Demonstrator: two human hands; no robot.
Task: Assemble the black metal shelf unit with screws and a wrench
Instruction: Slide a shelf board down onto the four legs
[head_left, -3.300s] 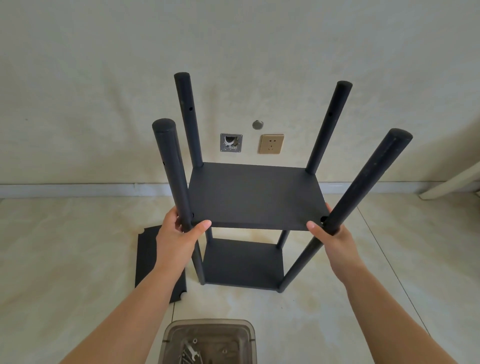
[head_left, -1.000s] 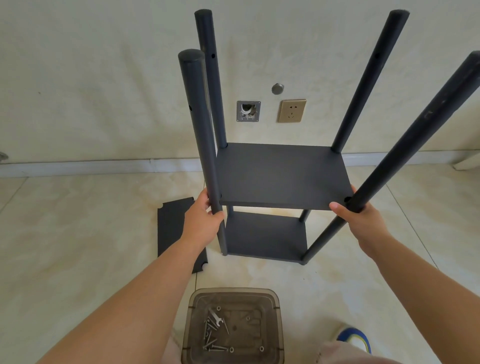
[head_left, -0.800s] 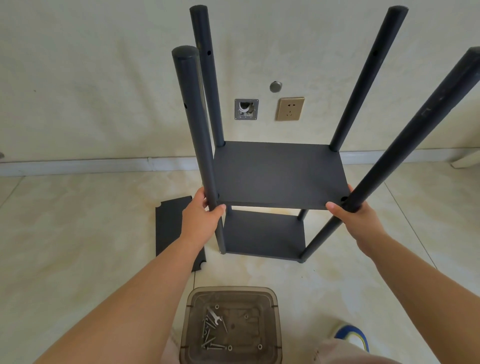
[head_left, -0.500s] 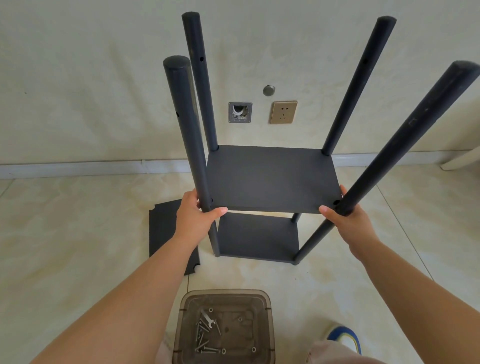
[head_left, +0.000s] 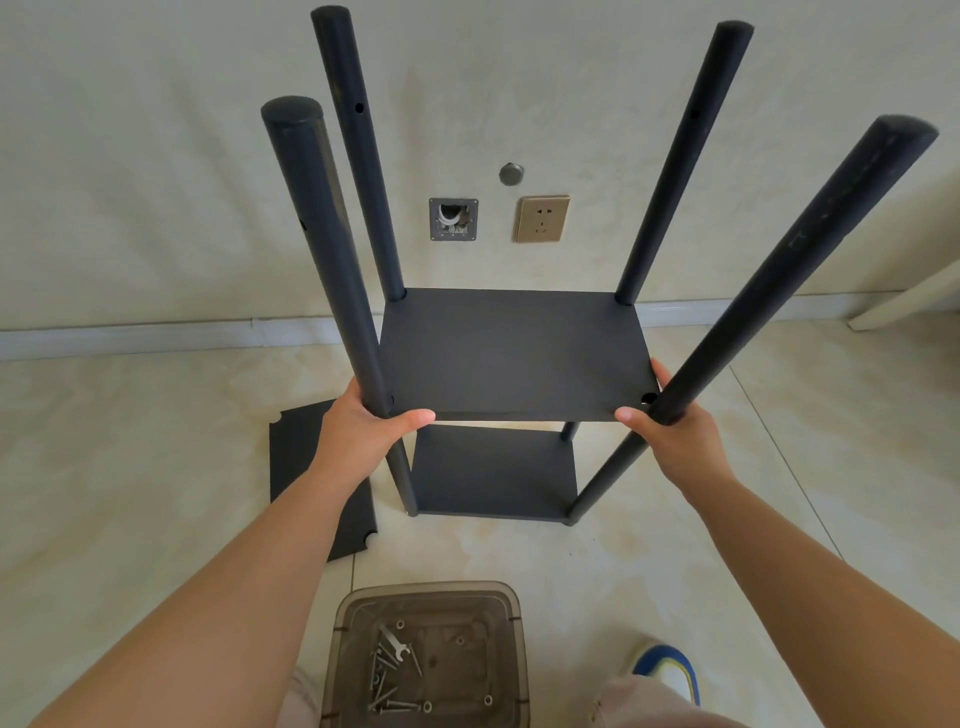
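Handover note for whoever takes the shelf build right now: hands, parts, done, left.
Left hand grips the near-left post at the middle shelf; right hand grips the near-right post there.
Bottom shelf sits between the posts at the floor. One loose shelf panel lies on the floor, left.
Screws and wrench are in the brown bin.
Left: middle shelf's fixing can't be judged; fit the loose panel on top.

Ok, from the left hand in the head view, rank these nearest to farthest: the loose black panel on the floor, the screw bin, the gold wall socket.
From the left hand:
1. Loose black panel, on the floor just left of it and under the forearm.
2. Screw bin, on the floor toward the person's feet.
3. Gold wall socket, on the far wall beyond the shelf.
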